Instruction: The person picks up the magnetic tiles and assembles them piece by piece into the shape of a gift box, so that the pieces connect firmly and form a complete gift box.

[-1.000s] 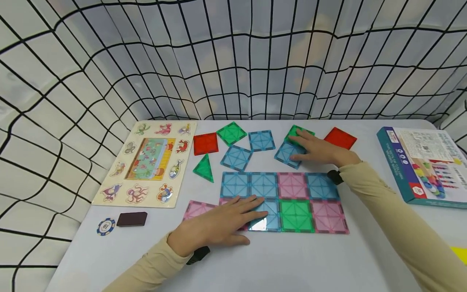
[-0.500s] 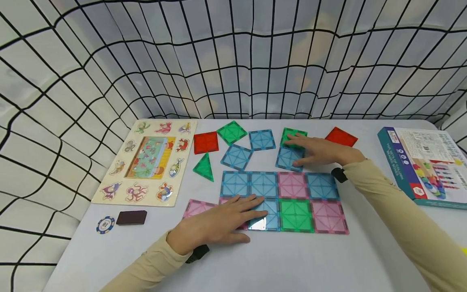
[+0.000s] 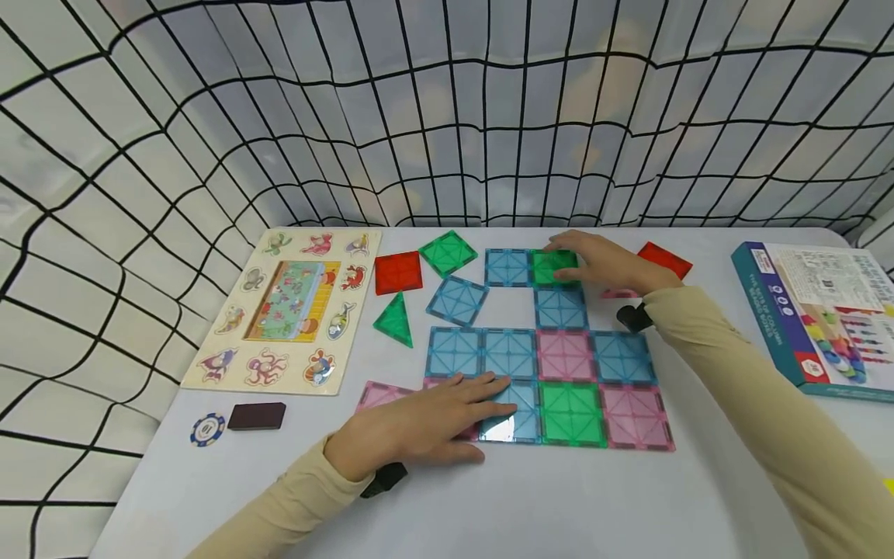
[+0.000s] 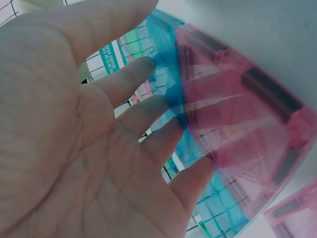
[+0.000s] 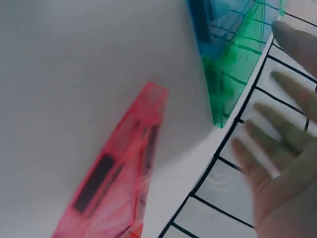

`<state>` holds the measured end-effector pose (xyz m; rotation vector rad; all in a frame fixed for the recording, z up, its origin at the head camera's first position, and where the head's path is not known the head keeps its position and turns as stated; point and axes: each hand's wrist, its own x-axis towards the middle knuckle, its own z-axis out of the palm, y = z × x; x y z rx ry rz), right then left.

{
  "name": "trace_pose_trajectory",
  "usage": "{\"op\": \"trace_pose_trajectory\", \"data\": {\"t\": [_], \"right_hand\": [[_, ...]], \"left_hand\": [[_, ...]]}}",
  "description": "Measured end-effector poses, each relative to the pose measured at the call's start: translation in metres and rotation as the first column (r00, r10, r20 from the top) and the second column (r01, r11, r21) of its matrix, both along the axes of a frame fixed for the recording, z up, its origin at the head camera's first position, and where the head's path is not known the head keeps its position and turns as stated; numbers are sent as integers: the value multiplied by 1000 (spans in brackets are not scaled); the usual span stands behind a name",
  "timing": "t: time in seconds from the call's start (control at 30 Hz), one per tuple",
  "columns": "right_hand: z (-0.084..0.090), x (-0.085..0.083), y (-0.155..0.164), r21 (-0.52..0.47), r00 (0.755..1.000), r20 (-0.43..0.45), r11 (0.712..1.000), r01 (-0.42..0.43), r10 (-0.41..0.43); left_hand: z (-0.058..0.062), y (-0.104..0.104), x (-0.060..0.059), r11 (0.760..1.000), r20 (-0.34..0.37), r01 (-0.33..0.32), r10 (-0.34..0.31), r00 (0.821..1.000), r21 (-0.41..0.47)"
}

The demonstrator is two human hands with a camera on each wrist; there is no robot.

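Note:
In the head view my left hand [image 3: 419, 427] lies with fingers extended over the lower left of a block of square translucent magnetic tiles. Its fingers touch a blue tile [image 3: 524, 423] and cover part of a pink one, whose pink tile [image 4: 228, 119] shows beyond the fingers in the left wrist view. My right hand [image 3: 608, 264] touches a green tile [image 3: 541, 270] at the back. That tile adjoins a blue tile [image 3: 506, 268] on its left and another blue tile [image 3: 561, 309] in front. In the right wrist view the right hand's fingers [image 5: 292, 129] look loosely extended and blurred.
Loose tiles lie about: a red square [image 3: 398, 273], a green square [image 3: 448, 253], a tilted blue square [image 3: 457, 301], a green triangle [image 3: 394, 320] and a red tile [image 3: 665, 260]. A picture puzzle board [image 3: 328, 310] stands left, a boxed set [image 3: 775, 318] right. Black netting surrounds the table.
My right hand has moved slightly back and left. The green tile and the blue tile before it have straightened, and the green one now meets the other blue tile. The left hand has stayed put.

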<state>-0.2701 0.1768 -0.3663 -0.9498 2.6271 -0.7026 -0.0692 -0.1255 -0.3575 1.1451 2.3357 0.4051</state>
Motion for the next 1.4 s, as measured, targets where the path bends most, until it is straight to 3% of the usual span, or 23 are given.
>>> {"op": "trace_pose_trajectory", "data": {"t": [0.27,0.43,0.67,0.83,0.97,1.07,1.13,1.17,1.27,1.33,1.4], "right_hand": [[-8,-9,1,51,997,-26,996,70,-69],[-4,-11,2,24,996,-33,996,81,-81],[5,-17,5,64,986,-6,984,165,-165],[6,-13,7,40,976,-10,975,220,-219],[6,-7,8,-12,972,-44,973,232,-232],[6,-1,6,-40,978,-89,981,188,-191],[6,2,4,-48,980,-114,986,159,-164],[6,3,3,-58,981,-121,987,148,-154],[6,8,-3,-89,984,-134,990,109,-120],[5,10,-8,-106,984,-155,992,74,-90],[4,13,-13,-116,983,-173,992,42,-62]], "left_hand": [[-4,5,0,1000,-8,16,-15,1000,8],[-6,7,-1,1000,-8,12,-11,1000,18],[-7,11,-2,999,-20,27,-26,999,42],[-6,14,-3,999,-30,36,-35,999,26],[-1,17,-12,1000,-39,22,-22,999,7],[7,18,-28,997,-121,-49,56,991,61],[12,18,-46,975,-174,-149,177,969,167],[14,18,-56,951,-202,-197,247,948,239],[15,19,-90,837,-198,-330,447,872,435],[12,22,-111,779,-175,-378,519,837,500],[8,25,-127,755,-142,-422,553,821,503]]}}
